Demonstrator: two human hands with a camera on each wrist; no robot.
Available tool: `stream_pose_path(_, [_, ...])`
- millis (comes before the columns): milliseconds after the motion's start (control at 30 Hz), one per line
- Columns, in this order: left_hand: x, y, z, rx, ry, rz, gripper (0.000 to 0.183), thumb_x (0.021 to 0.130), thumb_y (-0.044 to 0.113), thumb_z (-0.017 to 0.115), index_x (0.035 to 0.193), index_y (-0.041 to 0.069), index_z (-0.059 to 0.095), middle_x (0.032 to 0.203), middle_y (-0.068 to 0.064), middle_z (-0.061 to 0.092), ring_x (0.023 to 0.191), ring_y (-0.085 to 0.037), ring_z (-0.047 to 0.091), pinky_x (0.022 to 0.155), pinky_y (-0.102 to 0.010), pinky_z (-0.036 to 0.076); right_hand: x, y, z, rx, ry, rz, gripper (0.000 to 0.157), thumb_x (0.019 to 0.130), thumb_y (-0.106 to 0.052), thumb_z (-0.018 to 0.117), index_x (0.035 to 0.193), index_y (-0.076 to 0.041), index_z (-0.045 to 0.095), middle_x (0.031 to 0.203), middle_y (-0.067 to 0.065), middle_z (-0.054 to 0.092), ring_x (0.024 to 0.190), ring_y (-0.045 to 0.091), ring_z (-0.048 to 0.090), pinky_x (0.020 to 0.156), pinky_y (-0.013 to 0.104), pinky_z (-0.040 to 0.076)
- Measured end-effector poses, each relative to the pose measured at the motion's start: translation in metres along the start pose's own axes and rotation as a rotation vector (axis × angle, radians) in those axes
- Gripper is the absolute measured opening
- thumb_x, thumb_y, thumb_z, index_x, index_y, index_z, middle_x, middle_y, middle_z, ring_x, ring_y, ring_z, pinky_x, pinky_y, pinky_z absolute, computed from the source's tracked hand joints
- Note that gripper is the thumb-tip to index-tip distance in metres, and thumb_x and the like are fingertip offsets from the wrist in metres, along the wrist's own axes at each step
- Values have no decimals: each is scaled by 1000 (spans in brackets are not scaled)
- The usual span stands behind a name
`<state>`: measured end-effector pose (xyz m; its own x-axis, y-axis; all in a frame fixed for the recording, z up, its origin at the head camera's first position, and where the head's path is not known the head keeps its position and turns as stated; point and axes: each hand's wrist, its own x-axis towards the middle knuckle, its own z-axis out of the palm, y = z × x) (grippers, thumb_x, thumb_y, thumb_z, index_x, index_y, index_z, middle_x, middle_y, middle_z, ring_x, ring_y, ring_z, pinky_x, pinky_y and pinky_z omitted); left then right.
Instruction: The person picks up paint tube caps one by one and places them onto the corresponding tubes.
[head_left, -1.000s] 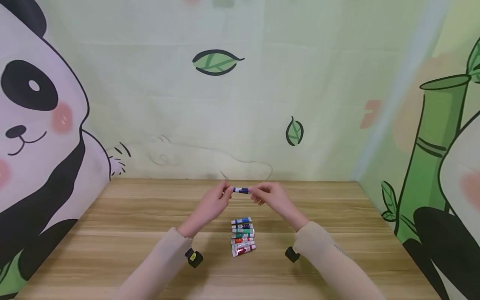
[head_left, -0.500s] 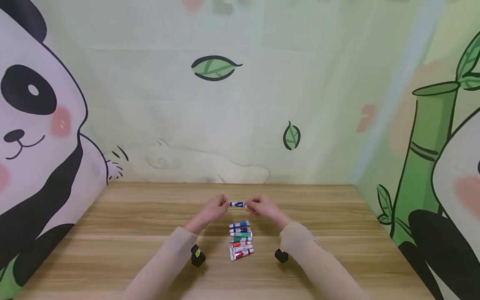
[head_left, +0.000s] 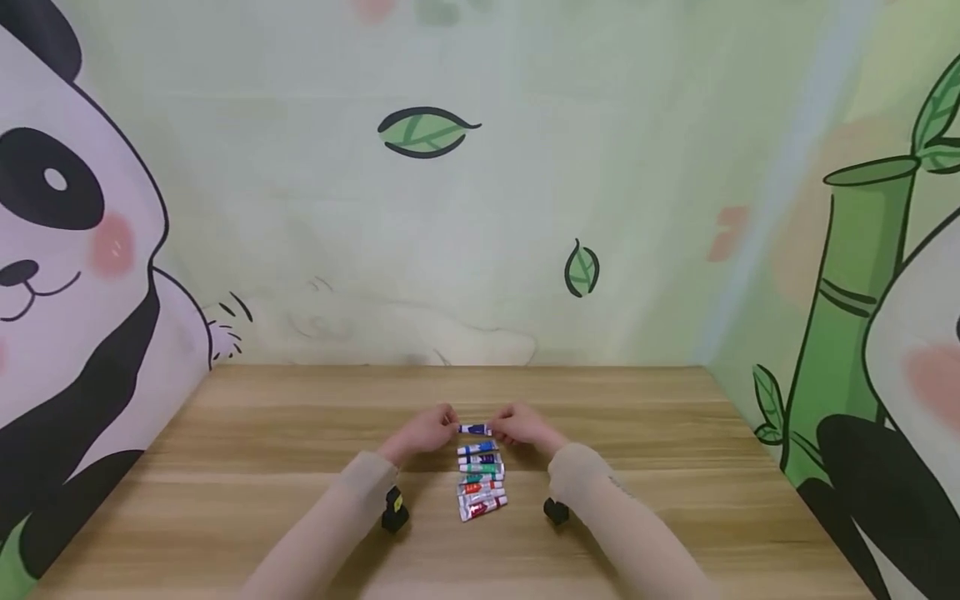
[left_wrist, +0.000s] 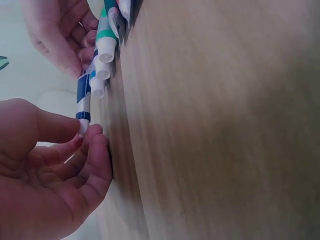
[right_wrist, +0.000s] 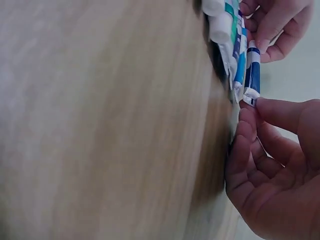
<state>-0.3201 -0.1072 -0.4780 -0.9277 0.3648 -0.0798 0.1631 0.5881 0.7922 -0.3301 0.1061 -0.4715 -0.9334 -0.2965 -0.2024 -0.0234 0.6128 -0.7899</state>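
Note:
A dark blue paint tube point(head_left: 474, 429) with a white cap lies level between both hands, just beyond a column of paint tubes. My left hand point(head_left: 430, 429) pinches its white cap between thumb and fingers, which the left wrist view shows closely. At the other end, my right hand point(head_left: 522, 427) pinches the flat crimped tail of the tube point(right_wrist: 253, 75). Nearest to it in the column is a lighter blue tube point(head_left: 477, 447). Below that come another dark blue tube point(head_left: 480, 459), a green tube point(head_left: 482, 468), an orange-red tube point(head_left: 481, 487) and a dark red tube point(head_left: 483, 507).
The wooden table point(head_left: 262, 500) reaches back to a pale green cloth backdrop point(head_left: 480, 208) printed with leaves, pandas and bamboo. Small black devices hang at the left wrist point(head_left: 394, 510) and the right wrist point(head_left: 556, 510).
Both hands have brought the dark blue tube down and nearer, from above the table's far part to just beyond the column. The tubes in the column have kept their places.

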Motion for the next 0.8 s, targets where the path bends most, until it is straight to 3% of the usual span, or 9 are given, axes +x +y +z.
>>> stream_pose_path(233, [2,11,5,146,-22,42,4,98,6,59,96,2,60,83,-5,58,74,-19,53,64,-31,45,-7,1,-2,1,72,18,18,96,-14,68,91,1,75,72,3,62,61,12,51,56,23,42])
stream_pose_path(467, [1,10,11,164,-51,44,5,98,6,60,95,4,61,84,-4,59,77,-18,54,69,-33,47,-14,7,-1,-60,86,20,16,91,-16,73,81,-2,74,67,0,60,59,12,51,56,24,41])
stream_pose_path(667, [-1,10,1,180,-71,61,8,99,9,60,98,2,62,85,-5,60,77,-19,55,69,-34,47,-13,3,0,-107,103,14,19,88,-20,78,79,-5,72,65,-1,58,59,13,52,57,25,41])
stream_pose_path(800, [-4,8,-8,174,-84,42,11,100,13,60,102,2,62,90,-6,62,80,-20,56,70,-35,48,-15,0,-6,-73,83,42,21,95,-19,69,84,-1,71,69,3,63,61,13,56,58,25,46])
